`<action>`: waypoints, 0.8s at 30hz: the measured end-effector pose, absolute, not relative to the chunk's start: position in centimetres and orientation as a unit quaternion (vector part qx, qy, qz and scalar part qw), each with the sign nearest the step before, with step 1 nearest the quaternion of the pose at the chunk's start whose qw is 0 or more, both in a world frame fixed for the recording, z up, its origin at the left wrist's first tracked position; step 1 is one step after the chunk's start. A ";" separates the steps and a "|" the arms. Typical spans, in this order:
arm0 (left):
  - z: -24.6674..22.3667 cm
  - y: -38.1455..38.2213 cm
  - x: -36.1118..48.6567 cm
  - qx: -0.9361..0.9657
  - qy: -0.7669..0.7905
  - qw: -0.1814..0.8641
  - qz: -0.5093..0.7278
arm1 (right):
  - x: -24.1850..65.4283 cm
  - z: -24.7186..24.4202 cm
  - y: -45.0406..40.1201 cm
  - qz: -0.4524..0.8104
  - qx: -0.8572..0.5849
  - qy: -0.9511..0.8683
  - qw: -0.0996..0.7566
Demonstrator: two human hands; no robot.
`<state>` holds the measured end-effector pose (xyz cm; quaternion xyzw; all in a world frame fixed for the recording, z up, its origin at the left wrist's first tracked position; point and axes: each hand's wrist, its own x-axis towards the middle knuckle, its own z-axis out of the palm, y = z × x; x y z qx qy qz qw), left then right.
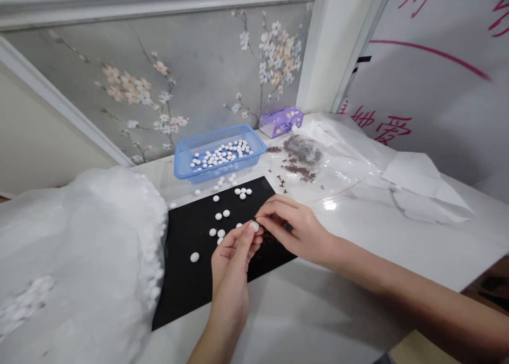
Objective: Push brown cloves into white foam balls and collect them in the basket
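Between the thumb and fingers of my left hand [234, 258] is a small white ball [254, 226]. My right hand [298, 229] is closed in a pinch at the top of that ball, on a tiny brown piece [256, 219] too small to make out in detail. Both hands are above a black mat [183, 290]. Several loose white balls [194, 257] lie on the mat, left of and beyond my left hand. Small brown bits [270, 237] lie on the mat, partly hidden below my right hand.
A blue basket [180, 165] with many white balls stands by the wall. Right of it are a purple tissue pack [282, 121] and a clear plastic bag [342, 168] with brown pieces [300, 170]. A big translucent bag of white balls [91, 237] fills the left side.
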<state>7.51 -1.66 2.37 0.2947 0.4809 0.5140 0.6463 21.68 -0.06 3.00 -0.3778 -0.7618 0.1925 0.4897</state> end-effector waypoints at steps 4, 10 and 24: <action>2.3 -1.6 7.5 0.287 0.484 0.649 0.512 | 21.5 2.4 0.0 0.200 -0.385 -0.754 0.494; 2.3 -1.8 7.2 0.285 0.479 0.659 0.505 | 21.1 1.7 -0.3 0.177 -0.380 -0.747 0.516; 2.2 -1.7 7.2 0.249 0.447 0.674 0.533 | 21.1 1.5 -0.3 0.172 -0.353 -0.763 0.513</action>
